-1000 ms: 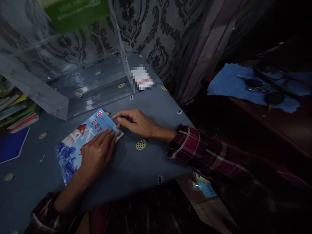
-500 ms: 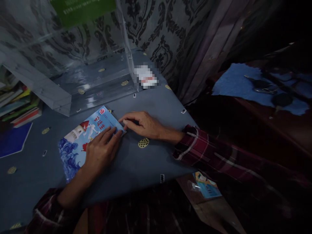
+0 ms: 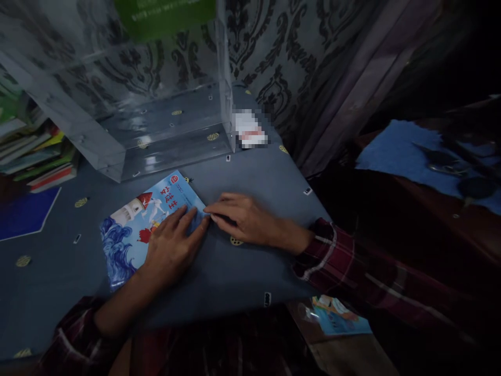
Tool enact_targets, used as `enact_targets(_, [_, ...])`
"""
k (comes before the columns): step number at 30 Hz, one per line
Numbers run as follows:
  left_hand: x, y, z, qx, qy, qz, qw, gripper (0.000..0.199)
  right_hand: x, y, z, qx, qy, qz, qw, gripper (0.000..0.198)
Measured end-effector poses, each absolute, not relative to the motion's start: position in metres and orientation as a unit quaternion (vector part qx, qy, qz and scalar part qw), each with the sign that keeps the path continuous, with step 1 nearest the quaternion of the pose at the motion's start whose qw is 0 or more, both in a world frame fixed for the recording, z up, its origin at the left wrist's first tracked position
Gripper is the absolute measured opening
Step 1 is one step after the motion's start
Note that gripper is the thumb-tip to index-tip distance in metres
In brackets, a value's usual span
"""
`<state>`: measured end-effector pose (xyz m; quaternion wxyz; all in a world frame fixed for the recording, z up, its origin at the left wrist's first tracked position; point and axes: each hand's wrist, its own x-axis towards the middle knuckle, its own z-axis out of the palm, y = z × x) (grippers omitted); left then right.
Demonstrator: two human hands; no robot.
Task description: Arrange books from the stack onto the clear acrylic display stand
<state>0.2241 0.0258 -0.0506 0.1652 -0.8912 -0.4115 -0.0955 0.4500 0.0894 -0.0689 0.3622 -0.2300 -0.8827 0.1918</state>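
Book (image 3: 135, 227): flat on blue table (image 3: 235, 271), at 6 o'clock of clear box (image 3: 156, 125). Left hand (image 3: 172, 250): open, palm pressing cover, as before. Right hand (image 3: 245, 222): fingers extended, now at book's 3 o'clock corner, gripping nothing; previously farther up the edge.

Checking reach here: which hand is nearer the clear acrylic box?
Right. The right hand lies at the blue picture book's right corner, just below the clear acrylic box. The left hand rests lower on the book, farther away.

Book (image 3: 133, 224) on table (image 3: 219, 271), box (image 3: 156, 125) behind, stack (image 3: 35, 156) left.
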Motion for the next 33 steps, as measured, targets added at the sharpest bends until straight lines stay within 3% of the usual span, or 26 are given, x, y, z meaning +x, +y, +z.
enact_targets(8, [0.202, 0.028, -0.043, -0.886, -0.444, -0.106, 0.079, 0.035, 0.449, 0.090, -0.066, -0.197, -0.925, 0.122, 0.301, 0.018])
enact_targets(17, [0.103, 0.031, -0.027, -0.747, -0.661, -0.008, 0.074, 0.050, 0.444, 0.089, -0.071, -0.213, -0.926, 0.120, 0.289, 0.023])
enact_targets(27, [0.163, 0.007, -0.016, -0.696, -0.712, 0.067, 0.062, 0.040, 0.433, 0.148, -0.061, -0.325, -0.929, 0.038, 0.172, 0.024])
enact_targets(33, [0.180, 0.009, -0.025, -0.709, -0.696, 0.050, 0.096, 0.036, 0.427, 0.179, -0.065, -0.337, -0.924, 0.046, 0.175, 0.028])
